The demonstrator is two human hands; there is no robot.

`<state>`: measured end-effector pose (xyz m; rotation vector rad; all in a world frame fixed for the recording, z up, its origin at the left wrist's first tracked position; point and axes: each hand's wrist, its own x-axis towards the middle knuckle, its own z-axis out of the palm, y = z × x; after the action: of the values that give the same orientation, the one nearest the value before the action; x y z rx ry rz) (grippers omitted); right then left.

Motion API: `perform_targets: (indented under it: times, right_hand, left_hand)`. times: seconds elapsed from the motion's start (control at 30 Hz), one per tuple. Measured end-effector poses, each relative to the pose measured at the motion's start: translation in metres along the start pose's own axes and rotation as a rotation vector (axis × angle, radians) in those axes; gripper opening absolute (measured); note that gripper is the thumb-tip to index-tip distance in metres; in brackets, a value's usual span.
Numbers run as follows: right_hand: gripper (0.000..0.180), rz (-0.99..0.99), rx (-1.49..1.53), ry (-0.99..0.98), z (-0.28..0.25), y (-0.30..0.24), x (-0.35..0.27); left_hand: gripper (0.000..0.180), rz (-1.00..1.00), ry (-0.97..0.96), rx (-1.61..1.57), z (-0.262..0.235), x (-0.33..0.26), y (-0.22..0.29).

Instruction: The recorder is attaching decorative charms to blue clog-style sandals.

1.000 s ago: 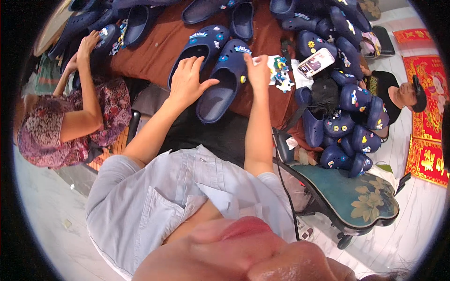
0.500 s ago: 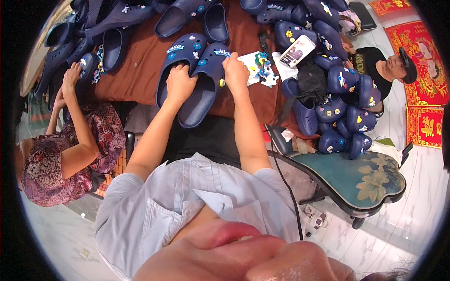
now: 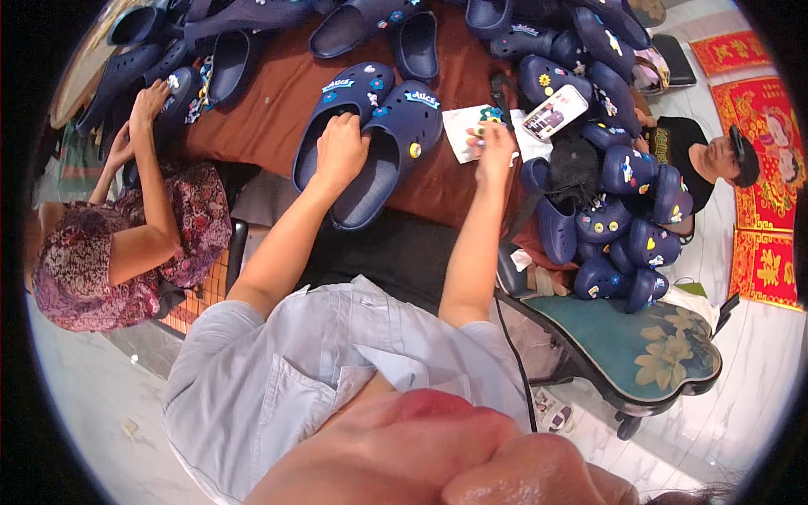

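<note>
A pair of navy-blue clogs stands side by side before me: the left clog (image 3: 353, 93) and the right clog (image 3: 394, 139). Both carry white lettered charms and small flower charms. My left hand (image 3: 341, 153) is closed at the openings, gripping the left clog where the two meet; its fingertips are hidden. To the right, my right hand (image 3: 492, 153) is over a heap of small colourful shoe charms (image 3: 491, 113) on white paper (image 3: 459, 135). Its fingers are slightly blurred and cover part of the heap, so whether they pinch a charm is unclear.
More decorated clogs (image 3: 606, 219) are piled at the right, around a lit phone (image 3: 555, 112). Others line the back of the brown-covered table (image 3: 269, 109). A person in a patterned top (image 3: 93, 261) works at the left. A teal cushioned chair (image 3: 627, 337) stands at lower right.
My right hand has left the right clog's edge and moved right to the charms. My left hand stays on the left clog. The whole view has shifted slightly.
</note>
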<state>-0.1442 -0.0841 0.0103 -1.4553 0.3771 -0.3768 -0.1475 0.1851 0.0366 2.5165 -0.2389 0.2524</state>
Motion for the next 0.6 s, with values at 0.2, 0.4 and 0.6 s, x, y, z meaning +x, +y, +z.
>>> perform_targets:
  times: [0.2, 0.4, 0.6]
  right_hand:
    - [0.011, -0.52, -0.929, 0.175, -0.042, -0.003, 0.028]
    - [0.009, -0.663, -1.383, 0.263, -0.029, 0.003, 0.031]
    - [0.013, -0.506, -1.244, 0.388, -0.015, -0.01, 0.029]
  left_hand:
    - [0.035, -0.095, -0.012, -0.029, 0.001, -0.006, 0.006]
    - [0.044, -0.071, 0.021, -0.066, 0.021, -0.001, -0.007]
    - [0.041, -0.027, 0.089, -0.133, 0.016, 0.0, -0.004]
